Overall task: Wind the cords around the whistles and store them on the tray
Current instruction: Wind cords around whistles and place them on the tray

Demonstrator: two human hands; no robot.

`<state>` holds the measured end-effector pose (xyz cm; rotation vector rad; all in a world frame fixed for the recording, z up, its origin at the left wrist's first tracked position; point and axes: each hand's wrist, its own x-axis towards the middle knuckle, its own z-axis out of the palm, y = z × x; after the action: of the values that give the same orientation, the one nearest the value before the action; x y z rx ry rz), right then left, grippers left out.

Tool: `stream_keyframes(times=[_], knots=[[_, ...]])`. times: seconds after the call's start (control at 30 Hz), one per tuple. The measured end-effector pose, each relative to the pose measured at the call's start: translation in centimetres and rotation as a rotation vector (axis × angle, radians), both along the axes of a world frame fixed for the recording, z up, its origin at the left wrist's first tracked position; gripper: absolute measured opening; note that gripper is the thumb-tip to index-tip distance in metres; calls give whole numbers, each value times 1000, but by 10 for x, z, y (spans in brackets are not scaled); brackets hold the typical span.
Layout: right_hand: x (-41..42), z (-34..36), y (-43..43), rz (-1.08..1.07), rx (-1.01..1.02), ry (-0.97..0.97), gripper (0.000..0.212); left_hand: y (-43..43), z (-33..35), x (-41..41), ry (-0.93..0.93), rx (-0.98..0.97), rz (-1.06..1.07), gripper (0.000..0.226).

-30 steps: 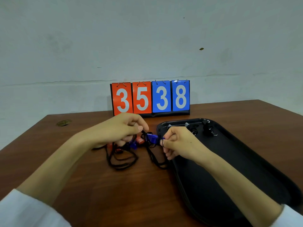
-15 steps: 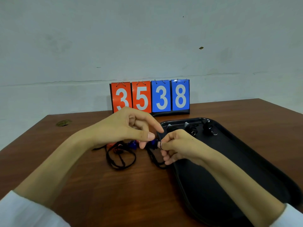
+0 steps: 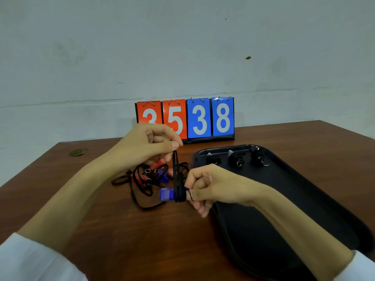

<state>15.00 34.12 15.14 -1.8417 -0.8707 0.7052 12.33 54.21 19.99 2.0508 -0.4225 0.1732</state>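
My right hand (image 3: 205,188) pinches one end of a blue whistle (image 3: 166,194) just above the table, left of the black tray (image 3: 304,199). Black cord (image 3: 176,171) is wrapped several turns round the whistle's middle and runs straight up to my left hand (image 3: 150,145), which pinches it between thumb and fingers. Behind the whistle lies a tangle of red and blue whistles (image 3: 156,175) with loose black cords. Three wound whistles (image 3: 237,159) stand in a row at the tray's far end.
A flip scoreboard (image 3: 203,118) reading 3538 stands at the table's back edge against the wall. A small brass-coloured spot (image 3: 78,152) sits at the far left of the wooden table. The tray fills the right side.
My left hand has risen, pulling the cord taut upward. My right hand has drawn the blue whistle nearer to me, and its mouthpiece end now shows past the wraps.
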Motion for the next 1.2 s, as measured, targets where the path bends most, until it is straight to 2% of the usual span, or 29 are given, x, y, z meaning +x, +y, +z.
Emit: stream_keyframes(times=[0.17, 0.27, 0.43, 0.5, 0.6, 0.8, 0.93, 1.03, 1.2], knots=[[-3, 2, 1, 70, 191, 52, 4, 12, -16, 12, 124, 73, 98, 13], [-1, 5, 1, -16, 360, 124, 9, 9, -24, 14, 124, 132, 147, 11], [7, 5, -2, -239, 586, 310, 7, -9, -31, 11, 149, 191, 39, 28], [13, 0, -3, -415, 568, 305, 6, -16, -34, 11, 95, 292, 65, 33], [22, -7, -4, -627, 477, 190, 9, -20, -39, 13, 30, 415, 106, 31], [27, -16, -3, -689, 284, -77, 9, -25, -30, 5, -42, 505, 112, 24], [23, -18, 1, -649, 176, -253, 6, -24, -19, 1, -111, 529, 183, 26], [17, -18, 5, -521, 86, -358, 4, -22, -13, 0, -130, 509, 199, 28], [7, -16, 8, -240, 78, -322, 6, -17, -9, 2, -111, 484, 168, 28]])
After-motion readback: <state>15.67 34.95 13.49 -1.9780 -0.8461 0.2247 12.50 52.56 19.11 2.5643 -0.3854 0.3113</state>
